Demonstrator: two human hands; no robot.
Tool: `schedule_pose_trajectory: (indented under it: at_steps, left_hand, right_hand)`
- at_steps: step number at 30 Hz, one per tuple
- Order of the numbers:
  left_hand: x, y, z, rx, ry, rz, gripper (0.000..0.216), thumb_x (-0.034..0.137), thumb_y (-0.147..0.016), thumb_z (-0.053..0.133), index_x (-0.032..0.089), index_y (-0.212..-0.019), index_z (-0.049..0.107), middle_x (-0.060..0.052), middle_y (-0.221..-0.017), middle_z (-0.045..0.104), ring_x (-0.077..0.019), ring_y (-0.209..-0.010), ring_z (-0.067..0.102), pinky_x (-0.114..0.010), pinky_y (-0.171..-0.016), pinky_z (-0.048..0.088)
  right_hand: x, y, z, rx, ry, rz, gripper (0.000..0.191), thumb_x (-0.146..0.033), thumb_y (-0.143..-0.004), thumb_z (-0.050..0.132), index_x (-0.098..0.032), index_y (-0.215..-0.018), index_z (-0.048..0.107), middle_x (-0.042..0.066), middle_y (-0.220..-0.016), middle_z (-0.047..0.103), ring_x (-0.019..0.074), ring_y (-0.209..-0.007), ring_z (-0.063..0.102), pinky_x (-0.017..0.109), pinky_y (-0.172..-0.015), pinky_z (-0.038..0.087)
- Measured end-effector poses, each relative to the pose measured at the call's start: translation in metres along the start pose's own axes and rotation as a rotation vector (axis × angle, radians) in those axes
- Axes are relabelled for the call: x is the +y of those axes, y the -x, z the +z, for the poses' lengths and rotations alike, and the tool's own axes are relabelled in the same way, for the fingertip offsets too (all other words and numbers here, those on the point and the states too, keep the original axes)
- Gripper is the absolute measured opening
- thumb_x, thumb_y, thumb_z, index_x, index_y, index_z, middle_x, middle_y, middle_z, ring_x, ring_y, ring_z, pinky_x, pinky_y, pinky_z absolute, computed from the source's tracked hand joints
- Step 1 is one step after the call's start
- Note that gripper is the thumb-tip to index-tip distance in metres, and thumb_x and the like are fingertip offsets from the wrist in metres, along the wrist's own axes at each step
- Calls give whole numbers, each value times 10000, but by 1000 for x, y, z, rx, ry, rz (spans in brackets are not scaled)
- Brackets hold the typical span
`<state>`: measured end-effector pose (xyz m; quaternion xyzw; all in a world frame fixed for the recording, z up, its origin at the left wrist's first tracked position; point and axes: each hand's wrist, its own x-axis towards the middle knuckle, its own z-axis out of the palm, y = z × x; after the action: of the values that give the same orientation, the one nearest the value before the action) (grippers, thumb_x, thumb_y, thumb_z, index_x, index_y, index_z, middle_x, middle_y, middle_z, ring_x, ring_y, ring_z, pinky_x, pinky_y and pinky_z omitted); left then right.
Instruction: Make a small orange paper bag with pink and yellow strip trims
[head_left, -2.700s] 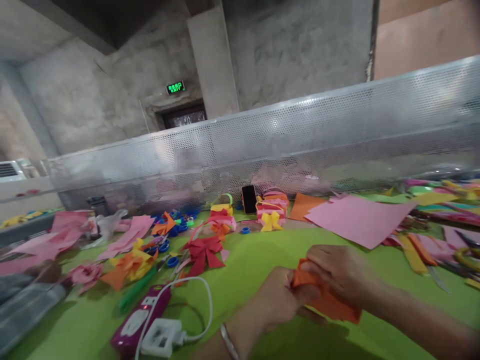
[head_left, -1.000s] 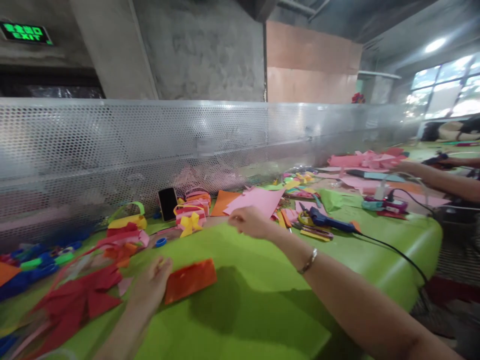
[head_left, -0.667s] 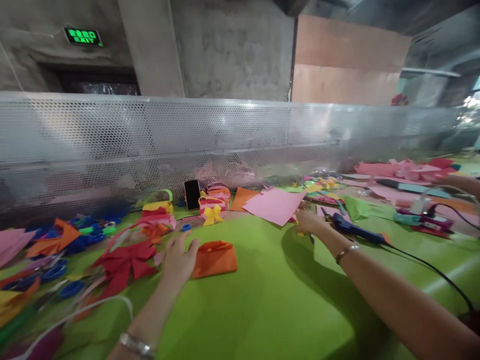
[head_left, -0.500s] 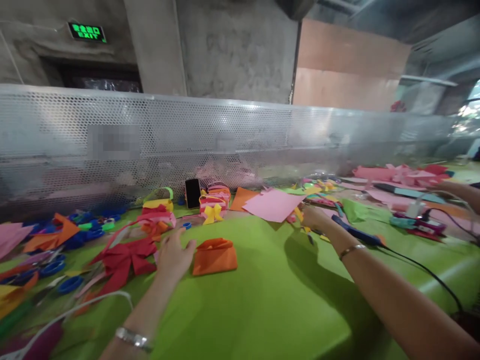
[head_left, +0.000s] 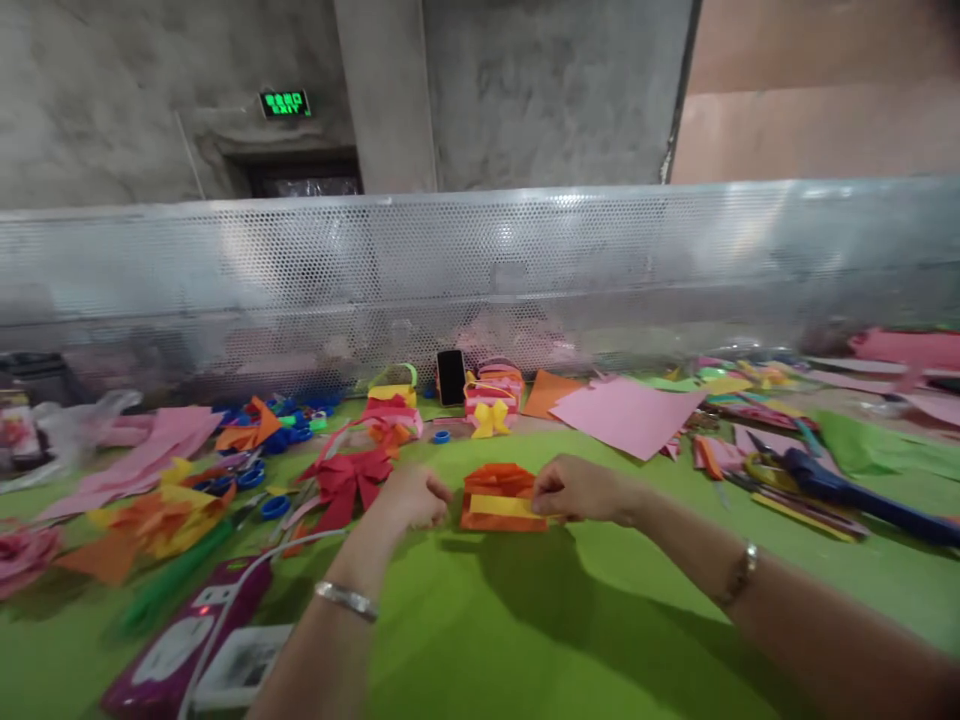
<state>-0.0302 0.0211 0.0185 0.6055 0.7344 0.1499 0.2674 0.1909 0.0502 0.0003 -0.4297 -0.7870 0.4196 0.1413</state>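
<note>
A small orange folded pouch (head_left: 504, 480) stands on the green table in front of me. My right hand (head_left: 574, 490) is closed, pinching the right end of a yellow strip (head_left: 499, 506). The strip lies level across the pouch's front; whether it touches the pouch I cannot tell. Just left of the pouch, my left hand (head_left: 414, 497) hovers with curled fingers and nothing visible in them, apart from pouch and strip. Behind the pouch stands a small pink bag with a yellow bow (head_left: 491, 418).
Red bow-shaped material (head_left: 352, 480), blue-handled scissors (head_left: 251, 474) and a purple power strip (head_left: 187, 640) lie left. A phone (head_left: 451, 378) leans at the back. Pink sheets (head_left: 630, 412) and a blue corded tool (head_left: 862, 495) lie right. A perforated metal barrier (head_left: 480, 260) runs behind.
My right hand has come back from the material on the right to the pouch, now with the yellow strip. My left hand's fingers have curled in. The view has turned left.
</note>
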Motion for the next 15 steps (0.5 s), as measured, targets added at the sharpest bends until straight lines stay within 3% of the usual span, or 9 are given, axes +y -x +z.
schedule_pose_trajectory:
  at_steps: [4,7,12,15]
  left_hand:
    - [3,-1,6,-44,54,24,223,250,-762,500,133,-671,667,-27,-587,669,-106,-513,596,-198,-522,454]
    - [3,-3,13,-53,31,46,267,367,-714,567,155,-574,647,-9,-496,622,-126,-477,570,-219,-498,429]
    - [3,-11,22,41,-7,57,106,275,-580,665,170,-590,663,-23,-540,652,-179,-552,606,-250,-530,426]
    - [2,-12,18,71,9,122,130,259,-510,690,173,-606,669,-26,-578,673,-203,-599,628,-256,-549,436]
  right_hand:
    - [14,-4,-3,49,-27,18,251,-349,-688,578,-144,-548,538,-55,-442,439,60,-419,333,198,-411,248]
    - [14,-8,2,91,-10,28,228,-321,-689,574,-143,-548,556,-54,-441,451,64,-421,343,200,-415,247]
    - [8,-12,13,142,68,2,117,-210,-649,624,-128,-566,614,-65,-437,455,63,-436,365,192,-426,260]
    - [3,-6,4,120,120,-13,80,-208,-653,659,-131,-630,668,-61,-471,519,61,-449,425,172,-439,306]
